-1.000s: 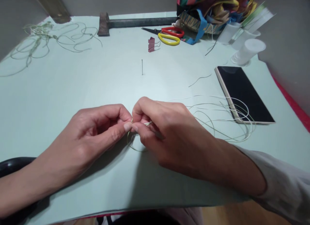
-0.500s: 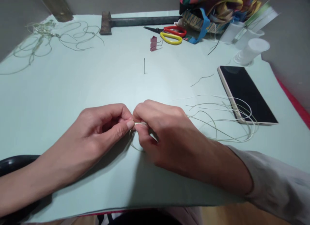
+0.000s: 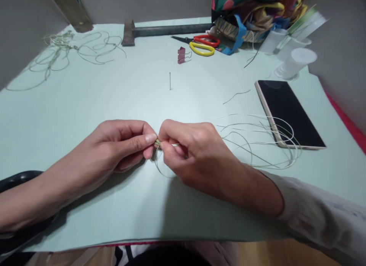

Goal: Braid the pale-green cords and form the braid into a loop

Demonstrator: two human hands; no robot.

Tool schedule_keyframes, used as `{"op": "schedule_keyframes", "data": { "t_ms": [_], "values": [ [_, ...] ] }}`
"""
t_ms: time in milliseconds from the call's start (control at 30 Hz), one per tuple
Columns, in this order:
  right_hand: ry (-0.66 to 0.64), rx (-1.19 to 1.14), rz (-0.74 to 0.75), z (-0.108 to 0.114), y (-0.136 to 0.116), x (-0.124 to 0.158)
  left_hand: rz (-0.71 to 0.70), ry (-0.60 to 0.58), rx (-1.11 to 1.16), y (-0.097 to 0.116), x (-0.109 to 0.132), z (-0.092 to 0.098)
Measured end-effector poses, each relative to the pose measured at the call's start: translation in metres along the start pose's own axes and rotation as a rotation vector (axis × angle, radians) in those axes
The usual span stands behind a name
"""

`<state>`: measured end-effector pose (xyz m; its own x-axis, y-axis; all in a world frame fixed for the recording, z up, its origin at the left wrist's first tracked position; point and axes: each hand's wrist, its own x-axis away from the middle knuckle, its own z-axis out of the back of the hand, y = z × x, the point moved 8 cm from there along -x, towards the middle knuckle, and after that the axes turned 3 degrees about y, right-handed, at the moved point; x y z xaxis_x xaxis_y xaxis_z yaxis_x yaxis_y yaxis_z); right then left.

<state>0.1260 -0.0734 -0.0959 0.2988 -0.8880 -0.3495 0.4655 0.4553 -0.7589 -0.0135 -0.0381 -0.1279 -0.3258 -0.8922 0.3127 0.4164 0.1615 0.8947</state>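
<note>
Between thumb and forefinger, my left hand [image 3: 122,144] pinches a small green knotted piece of cord [image 3: 157,143]. My right hand [image 3: 191,147] is closed right beside it, its fingertips gripping the cords where they leave the knot. A thin loop of cord hangs below the fingertips. From behind my right hand, long green and white cord ends [image 3: 257,142] trail to the right over the table and onto the phone. How the strands run inside my right hand is hidden.
A phone [image 3: 291,113] lies at the right, near white spools [image 3: 297,62]. A nail [image 3: 170,81] stands upright ahead. Beyond are a binder clip [image 3: 182,55], scissors [image 3: 202,49], a hammer [image 3: 171,29] and a patterned cloth bag [image 3: 246,10]. Tangled green cord [image 3: 60,48] lies far left.
My left thumb has shifted up along the cord, and green knotting now shows between my fingertips. My right fingers have closed in nearer to it. The view has tilted slightly.
</note>
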Motion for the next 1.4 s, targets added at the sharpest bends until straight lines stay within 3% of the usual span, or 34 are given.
{"op": "schedule_keyframes", "data": {
  "t_ms": [100,267,633,967,1200,1400],
  "values": [
    [-0.006,-0.068,-0.12,0.004,0.007,0.0,0.054,-0.108,0.132,-0.004,0.0,-0.009],
    [-0.007,-0.148,-0.266,0.007,0.016,-0.001,0.072,-0.109,0.198,-0.001,0.002,-0.014],
    [0.0,-0.272,-0.269,0.005,0.016,-0.006,0.109,-0.022,0.261,0.003,0.005,-0.013],
    [-0.027,-0.509,-0.407,0.003,0.031,-0.007,0.111,-0.007,0.375,0.008,0.002,-0.016],
    [-0.051,-0.501,-0.405,-0.004,0.028,-0.005,0.034,0.008,0.358,0.006,0.002,-0.011],
    [-0.066,-0.38,-0.409,-0.009,0.027,-0.005,0.022,-0.063,0.361,-0.003,0.0,-0.014]
  ]
}}
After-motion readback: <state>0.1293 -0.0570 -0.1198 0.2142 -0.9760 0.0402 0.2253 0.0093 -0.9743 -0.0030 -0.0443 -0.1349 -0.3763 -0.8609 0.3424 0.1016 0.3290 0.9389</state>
